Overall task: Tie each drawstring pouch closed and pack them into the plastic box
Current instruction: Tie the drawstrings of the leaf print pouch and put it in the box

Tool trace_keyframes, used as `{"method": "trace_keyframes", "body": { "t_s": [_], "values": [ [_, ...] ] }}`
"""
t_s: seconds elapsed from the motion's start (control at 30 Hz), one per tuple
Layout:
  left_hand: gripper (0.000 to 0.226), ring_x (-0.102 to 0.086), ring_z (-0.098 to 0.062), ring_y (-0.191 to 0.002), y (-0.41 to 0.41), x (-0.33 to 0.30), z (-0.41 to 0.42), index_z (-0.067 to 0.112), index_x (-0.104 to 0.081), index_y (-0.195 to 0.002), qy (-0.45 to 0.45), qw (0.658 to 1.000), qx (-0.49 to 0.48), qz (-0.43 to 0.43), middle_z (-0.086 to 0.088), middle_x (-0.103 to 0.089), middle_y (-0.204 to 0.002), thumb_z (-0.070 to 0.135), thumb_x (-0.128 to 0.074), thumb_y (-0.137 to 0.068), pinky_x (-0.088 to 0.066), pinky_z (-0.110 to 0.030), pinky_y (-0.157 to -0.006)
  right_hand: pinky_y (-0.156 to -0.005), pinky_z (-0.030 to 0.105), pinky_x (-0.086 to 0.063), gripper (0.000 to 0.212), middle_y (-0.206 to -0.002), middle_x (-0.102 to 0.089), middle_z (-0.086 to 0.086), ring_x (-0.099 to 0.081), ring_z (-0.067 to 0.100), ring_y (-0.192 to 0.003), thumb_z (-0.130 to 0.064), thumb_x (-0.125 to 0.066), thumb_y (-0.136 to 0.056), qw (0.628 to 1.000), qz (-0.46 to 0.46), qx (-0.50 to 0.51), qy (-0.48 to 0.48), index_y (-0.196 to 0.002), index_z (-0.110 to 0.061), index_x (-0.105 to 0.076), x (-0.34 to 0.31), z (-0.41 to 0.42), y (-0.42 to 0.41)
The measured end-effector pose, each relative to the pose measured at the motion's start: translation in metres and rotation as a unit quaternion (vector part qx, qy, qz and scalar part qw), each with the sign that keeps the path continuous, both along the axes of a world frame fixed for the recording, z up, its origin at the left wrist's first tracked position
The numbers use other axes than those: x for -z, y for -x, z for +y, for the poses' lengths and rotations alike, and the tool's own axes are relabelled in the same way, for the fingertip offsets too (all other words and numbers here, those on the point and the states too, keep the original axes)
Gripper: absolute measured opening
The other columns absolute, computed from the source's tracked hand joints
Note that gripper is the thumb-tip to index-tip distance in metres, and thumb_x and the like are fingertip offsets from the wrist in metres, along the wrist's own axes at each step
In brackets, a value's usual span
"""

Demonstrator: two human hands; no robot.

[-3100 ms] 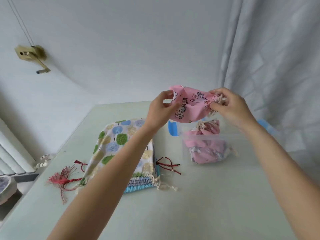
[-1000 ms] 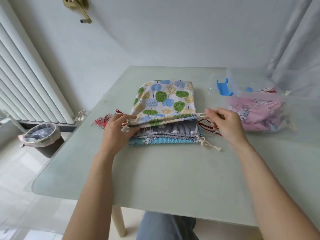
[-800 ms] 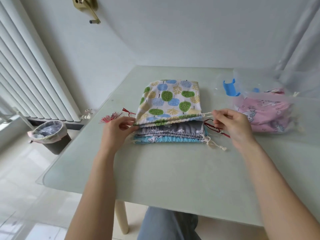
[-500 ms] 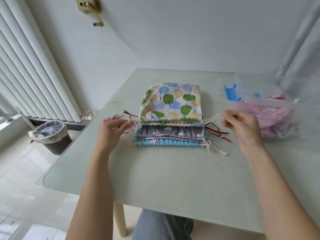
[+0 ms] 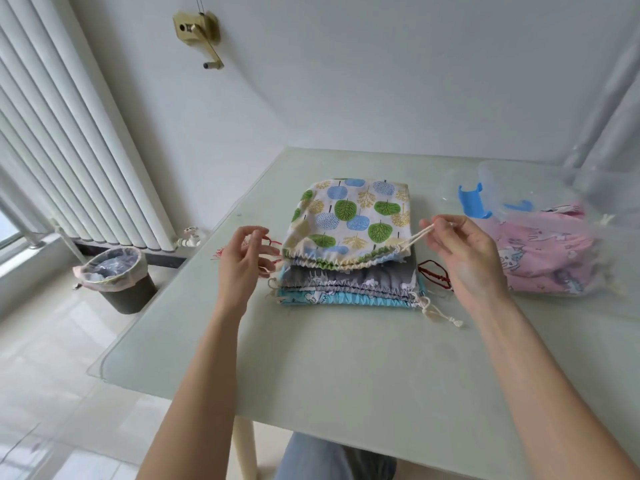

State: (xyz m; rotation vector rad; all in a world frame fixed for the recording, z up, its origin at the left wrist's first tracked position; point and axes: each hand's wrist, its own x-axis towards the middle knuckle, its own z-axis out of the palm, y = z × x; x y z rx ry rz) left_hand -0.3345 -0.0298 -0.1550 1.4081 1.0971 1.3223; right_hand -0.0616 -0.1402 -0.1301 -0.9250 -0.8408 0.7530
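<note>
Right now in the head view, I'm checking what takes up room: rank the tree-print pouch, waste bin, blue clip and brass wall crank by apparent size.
1. Tree-print pouch
2. Waste bin, though farther away, so likely understated
3. Brass wall crank and blue clip: too alike to rank

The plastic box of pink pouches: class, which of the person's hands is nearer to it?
Right. The right hand sits just left of the plastic box; the left hand is beyond the pouch stack.

Matt cloth pouch (image 5: 349, 223); glossy glass table (image 5: 346, 358).
</note>
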Motion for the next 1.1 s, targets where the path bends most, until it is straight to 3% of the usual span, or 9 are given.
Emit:
{"method": "trace_keyframes", "body": {
  "t_s": [0.17, 0.27, 0.43, 0.5, 0.63, 0.77, 0.83, 1.0, 1.1],
  "values": [
    [0.034, -0.065, -0.006, -0.075, 0.016, 0.002, 0.001, 0.021, -0.056, -0.114, 0.048, 0.986, 0.077, 0.137, -0.003, -0.068, -0.095, 0.033, -0.068, -0.084, -0.053, -0.023, -0.068, -0.085, 0.031, -0.054, 0.029, -0.076, -0.069, -0.005, -0.07, 0.024, -0.092, -0.034, -0.068, -0.067, 0.999, 0.017, -0.049, 0.014, -0.084, -0.014, -0.056, -0.002, -0.004, 0.006],
    [0.051, -0.064, -0.008, -0.079, 0.012, 0.011, -0.004, 0.032, -0.055, -0.115, 0.047, 0.96, 0.105, 0.254, 0.005, -0.066, -0.09, 0.035, -0.08, -0.07, -0.055, -0.026, -0.071, -0.084, 0.03, -0.055, 0.027, -0.089, -0.072, -0.002, -0.071, 0.022, -0.087, -0.035, -0.064, -0.072, 0.999, 0.011, -0.044, 0.02, -0.087, -0.014, -0.055, 0.0, -0.003, 0.012],
    [0.021, -0.063, -0.008, -0.067, 0.014, 0.012, -0.005, 0.03, -0.066, -0.096, -0.044, 0.961, 0.02, 0.273, 0.01, -0.069, -0.072, 0.03, -0.075, -0.077, -0.047, -0.024, -0.065, -0.069, 0.027, -0.056, 0.012, -0.059, -0.06, -0.004, -0.059, 0.013, -0.058, -0.025, -0.05, -0.087, 0.999, -0.001, -0.029, 0.023, -0.084, -0.013, -0.051, -0.002, -0.004, 0.018],
    [0.016, -0.065, -0.003, -0.064, 0.019, 0.01, -0.005, 0.027, -0.068, -0.09, -0.055, 0.972, 0.002, 0.227, 0.015, -0.069, -0.063, 0.027, -0.076, -0.076, -0.046, -0.019, -0.064, -0.057, 0.02, -0.051, 0.012, -0.053, -0.049, -0.005, -0.046, 0.007, -0.047, -0.02, -0.049, -0.094, 0.994, -0.098, 0.021, 0.034, -0.083, -0.015, -0.05, -0.001, -0.006, 0.018],
    [0.025, -0.059, 0.004, -0.057, 0.043, 0.005, 0.0, 0.028, -0.07, -0.092, -0.031, 0.986, -0.077, 0.147, 0.003, -0.07, -0.072, 0.024, -0.081, -0.07, -0.042, -0.009, -0.059, -0.044, 0.019, -0.031, 0.009, -0.056, -0.051, -0.007, -0.044, 0.013, -0.044, -0.02, -0.052, -0.094, 0.871, -0.469, 0.131, 0.061, -0.088, -0.014, -0.054, 0.008, -0.009, 0.009],
    [0.033, -0.06, -0.009, -0.069, 0.071, -0.005, -0.003, 0.024, -0.066, -0.103, 0.033, 0.99, 0.118, 0.065, -0.003, -0.066, -0.074, 0.018, -0.074, -0.072, -0.052, -0.02, -0.07, -0.046, 0.02, -0.033, 0.013, -0.057, -0.052, -0.009, -0.046, 0.021, -0.043, -0.018, -0.053, -0.094, 0.856, -0.484, 0.169, 0.075, -0.092, -0.007, -0.057, 0.008, -0.009, -0.003],
    [0.025, -0.06, -0.008, -0.07, 0.07, -0.006, -0.005, 0.02, -0.067, -0.103, 0.042, 0.975, 0.189, 0.108, 0.001, -0.065, -0.074, 0.015, -0.067, -0.078, -0.053, -0.018, -0.07, -0.046, 0.018, -0.032, 0.012, -0.056, -0.051, -0.01, -0.04, 0.014, -0.041, -0.019, -0.053, -0.093, 0.846, -0.502, 0.155, 0.089, -0.092, -0.008, -0.058, 0.009, -0.009, -0.002],
    [0.025, -0.056, -0.017, -0.067, 0.05, 0.0, 0.008, 0.03, -0.066, -0.08, -0.052, 0.92, 0.147, 0.359, 0.001, -0.063, -0.078, 0.017, -0.05, -0.096, -0.054, -0.028, -0.066, -0.062, 0.018, -0.043, 0.009, -0.082, -0.064, -0.007, -0.058, 0.005, -0.066, -0.024, -0.06, -0.089, 0.786, -0.597, 0.114, 0.109, -0.09, -0.016, -0.065, 0.009, -0.01, 0.008],
    [0.025, -0.053, -0.008, -0.058, 0.034, -0.008, 0.007, 0.016, -0.063, -0.082, -0.089, 0.933, 0.049, 0.345, 0.01, -0.056, -0.069, 0.022, -0.045, -0.098, -0.042, -0.02, -0.059, -0.071, 0.03, -0.049, 0.013, -0.091, -0.058, -0.003, -0.061, 0.013, -0.076, -0.023, -0.064, -0.087, 0.755, -0.637, 0.098, 0.118, -0.098, -0.016, -0.066, 0.01, -0.013, 0.008]
  ]
}}
